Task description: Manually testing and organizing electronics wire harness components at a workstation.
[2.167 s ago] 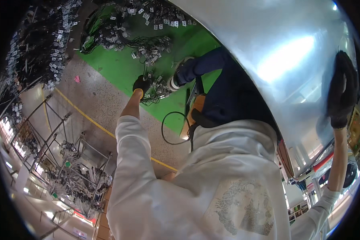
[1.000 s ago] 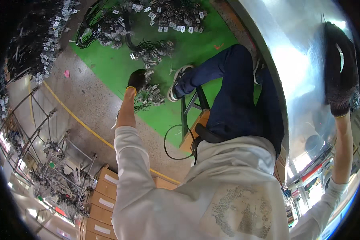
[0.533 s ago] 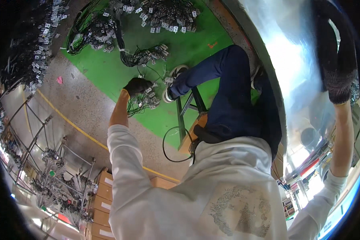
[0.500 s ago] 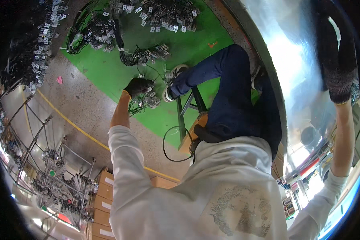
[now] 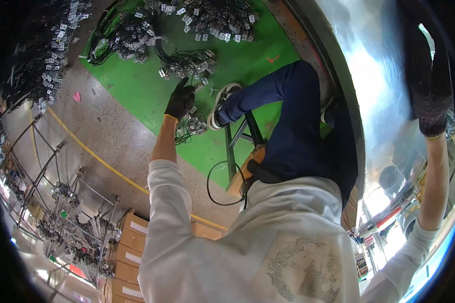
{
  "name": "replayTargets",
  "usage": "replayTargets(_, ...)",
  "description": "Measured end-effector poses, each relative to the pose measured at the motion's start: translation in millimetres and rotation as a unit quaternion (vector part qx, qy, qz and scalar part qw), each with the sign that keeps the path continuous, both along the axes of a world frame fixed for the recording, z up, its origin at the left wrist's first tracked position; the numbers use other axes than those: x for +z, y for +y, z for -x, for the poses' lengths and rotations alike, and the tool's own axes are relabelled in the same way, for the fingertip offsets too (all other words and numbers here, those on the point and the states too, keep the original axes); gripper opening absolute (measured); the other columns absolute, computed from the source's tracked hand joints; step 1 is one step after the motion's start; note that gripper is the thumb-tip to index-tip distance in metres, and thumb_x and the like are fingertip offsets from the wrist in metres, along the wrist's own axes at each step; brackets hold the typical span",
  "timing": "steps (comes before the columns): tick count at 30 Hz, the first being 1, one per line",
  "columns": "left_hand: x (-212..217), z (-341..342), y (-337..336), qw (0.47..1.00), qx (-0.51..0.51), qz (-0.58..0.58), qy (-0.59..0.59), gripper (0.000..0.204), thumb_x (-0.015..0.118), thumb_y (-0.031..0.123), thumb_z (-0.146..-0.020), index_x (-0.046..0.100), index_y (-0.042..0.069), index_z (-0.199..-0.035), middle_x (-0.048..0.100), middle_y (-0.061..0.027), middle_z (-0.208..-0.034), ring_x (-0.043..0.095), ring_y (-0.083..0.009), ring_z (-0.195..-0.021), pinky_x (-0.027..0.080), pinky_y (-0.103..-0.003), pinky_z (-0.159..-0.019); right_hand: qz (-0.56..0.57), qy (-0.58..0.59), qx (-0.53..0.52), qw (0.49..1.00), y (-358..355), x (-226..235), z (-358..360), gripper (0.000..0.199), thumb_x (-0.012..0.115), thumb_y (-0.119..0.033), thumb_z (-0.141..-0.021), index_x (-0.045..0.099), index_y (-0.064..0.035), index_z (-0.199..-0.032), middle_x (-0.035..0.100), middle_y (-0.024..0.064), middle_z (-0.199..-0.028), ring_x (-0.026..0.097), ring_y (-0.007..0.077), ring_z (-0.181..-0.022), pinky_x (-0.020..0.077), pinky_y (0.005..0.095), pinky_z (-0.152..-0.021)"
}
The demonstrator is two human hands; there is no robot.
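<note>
My left hand (image 5: 179,100), in a black glove, is stretched out over the green floor mat (image 5: 247,55). A small bundle of black wires with white tags (image 5: 192,124) hangs from it by my wrist. One finger points toward another tagged bundle (image 5: 188,62) lying on the mat. My right hand (image 5: 429,103), also in a black glove, is raised at the right against a large shiny metal surface (image 5: 374,65). Its fingers run into the dark rim of the picture, so its grip is hidden. I sit on a stool (image 5: 240,146) in dark blue trousers.
More tagged wire bundles (image 5: 222,17) lie along the far side of the mat, with dense rows of them (image 5: 40,60) at the left. A yellow line (image 5: 111,169) crosses the grey floor. Cardboard boxes (image 5: 131,242) and metal racks (image 5: 65,212) stand at the lower left.
My left hand has stayed low over the mat with the small bundle and shifted slightly toward the far bundles. My right hand has stayed up on the metal surface.
</note>
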State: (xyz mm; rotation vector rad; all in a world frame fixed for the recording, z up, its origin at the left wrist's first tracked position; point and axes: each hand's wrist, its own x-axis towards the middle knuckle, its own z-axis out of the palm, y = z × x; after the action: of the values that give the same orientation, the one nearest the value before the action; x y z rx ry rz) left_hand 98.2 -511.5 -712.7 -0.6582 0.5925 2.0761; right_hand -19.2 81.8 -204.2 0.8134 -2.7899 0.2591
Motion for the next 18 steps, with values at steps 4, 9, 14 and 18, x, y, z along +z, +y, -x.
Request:
replayTargets(4,5.8,22.6,-22.5,0.775,-0.295,0.293,0.476,0.045,0.068,0.012,-0.099,0.067,0.013,-0.144,0.069,-0.0087,-0.145,0.068,-0.0152,-0.098,0.057,-0.033,-0.078,0.027,0.022,0.014,0.999,-9.9,-7.8,13.0,0.029,0.065,-0.013,-0.102,0.068,-0.0005,-0.128,0.070,0.0206,-0.127,0.068,0.0366,-0.120,0.0543,0.0459,-0.106)
replayTargets(9,75.1,61.7,24.6,0.838,-0.489,0.198,0.138,0.052,0.071,0.010,-0.092,0.068,0.010,-0.144,0.068,-0.0127,-0.145,0.072,-0.0190,-0.110,0.059,-0.033,-0.094,0.009,0.022,-0.002,1.000,-8.2,-7.9,4.9,0.028,0.065,-0.013,-0.101,0.069,-0.0007,-0.126,0.070,0.0206,-0.125,0.068,0.0370,-0.119,0.0545,0.0462,-0.105)
replayTargets(14,11.5,2.5,-7.9,0.838,-0.327,0.260,0.352,0.044,0.074,0.012,-0.097,0.072,0.010,-0.142,0.077,0.0018,-0.114,0.062,-0.0092,-0.087,0.053,-0.028,-0.082,0.028,0.036,-0.008,0.999,-9.7,-7.8,0.2,0.027,0.065,-0.013,-0.101,0.069,-0.0009,-0.124,0.070,0.0207,-0.123,0.068,0.0374,-0.118,0.0546,0.0465,-0.104)
replayTargets(18,-28.6,-19.0,-2.7,0.628,-0.252,0.406,0.614,0.040,0.078,0.016,-0.091,0.077,0.012,-0.131,0.079,-0.0043,-0.110,0.069,-0.0170,-0.090,0.056,-0.032,-0.086,0.034,0.049,-0.023,0.998,-2.8,-0.8,-12.8,0.026,0.065,-0.014,-0.100,0.070,-0.0010,-0.122,0.071,0.0208,-0.122,0.068,0.0377,-0.117,0.0547,0.0467,-0.103)
